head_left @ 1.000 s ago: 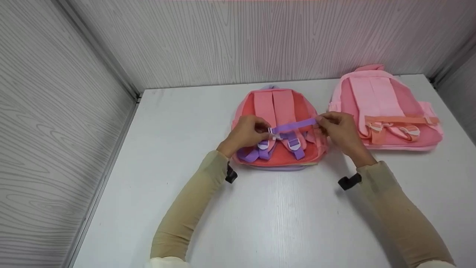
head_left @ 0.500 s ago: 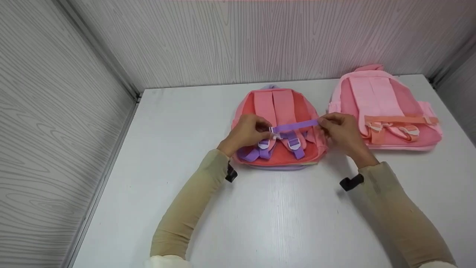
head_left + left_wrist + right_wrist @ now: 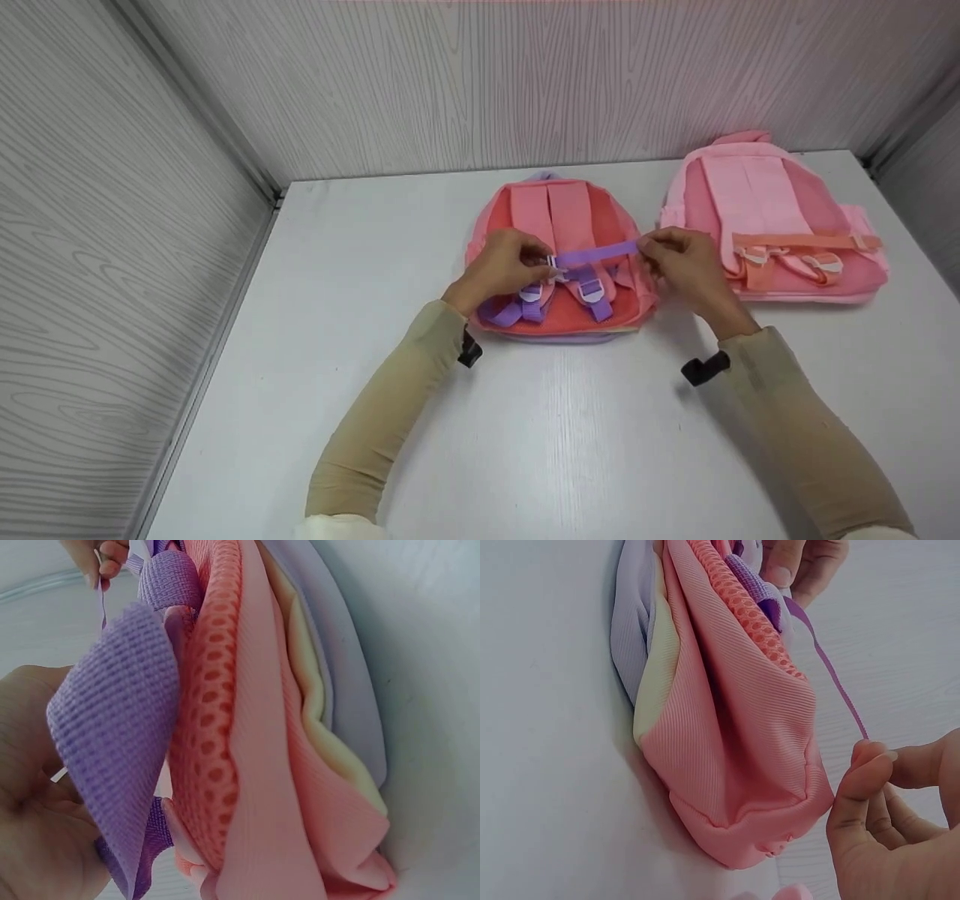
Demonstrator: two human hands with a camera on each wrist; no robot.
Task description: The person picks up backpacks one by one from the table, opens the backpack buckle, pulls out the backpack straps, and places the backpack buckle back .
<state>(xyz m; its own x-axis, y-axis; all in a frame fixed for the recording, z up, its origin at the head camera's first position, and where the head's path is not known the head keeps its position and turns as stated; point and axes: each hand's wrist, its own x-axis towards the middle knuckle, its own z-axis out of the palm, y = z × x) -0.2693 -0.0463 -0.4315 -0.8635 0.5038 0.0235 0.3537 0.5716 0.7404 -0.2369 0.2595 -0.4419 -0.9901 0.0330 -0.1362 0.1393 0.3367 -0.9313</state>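
Note:
A small coral-pink backpack (image 3: 517,202) lies back side up on the white table, its shoulder straps showing. My left hand (image 3: 504,266) pinches a white plastic buckle (image 3: 555,270) at the middle of its back. From that buckle a purple strap (image 3: 596,253) runs taut to the right, where my right hand (image 3: 682,262) pinches its free end between thumb and finger. In the right wrist view, the strap (image 3: 831,667) stretches above the bag's side to my right fingertips. A loose purple webbing loop (image 3: 120,727) covers part of my left hand in the left wrist view.
To the right lies a second, lighter pink backpack (image 3: 757,187) with an orange strap (image 3: 810,241) across it. A grey wood-grain panel (image 3: 450,82) stands behind the white table (image 3: 360,240), and another panel (image 3: 90,300) rises at the left.
My left hand and the buckle have shifted slightly right, and the strap span between the hands looks a little shorter. My right hand still pinches the strap end, nearly in place.

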